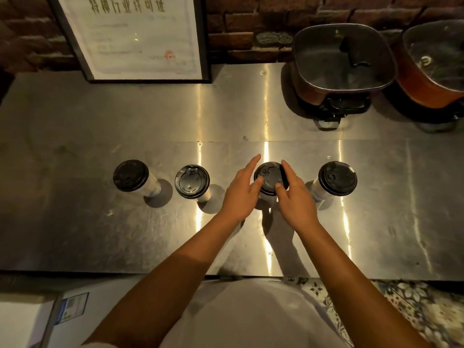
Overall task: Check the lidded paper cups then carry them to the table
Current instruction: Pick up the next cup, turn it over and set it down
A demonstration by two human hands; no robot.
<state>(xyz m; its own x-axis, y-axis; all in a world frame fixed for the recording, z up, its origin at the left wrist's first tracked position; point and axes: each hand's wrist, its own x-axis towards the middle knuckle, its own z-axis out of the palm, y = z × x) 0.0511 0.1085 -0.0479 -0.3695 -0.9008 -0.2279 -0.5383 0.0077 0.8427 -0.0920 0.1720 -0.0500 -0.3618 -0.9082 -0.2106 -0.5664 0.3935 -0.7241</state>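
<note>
Steel bench (100,116), wide, backed by brick wall. Framed certificate (130,36) propped at back left. Two lidded pots (344,61) back right, out of the way. Four paper cups in a row mid-bench, spaced apart, likely for one-by-one checking. Third cup (270,177) from left under check: left hand (241,189) and right hand (293,194) flank its black lid, fingers mostly straight, thumbs pressing the lid top, probably testing the seal. Nothing lifted yet.

Both forearms are bare from elbow to wrist, with no watch or rings visible on the left hand (238,194) or right hand (296,200). A white top (251,317) fills the lower middle of the frame.
</note>
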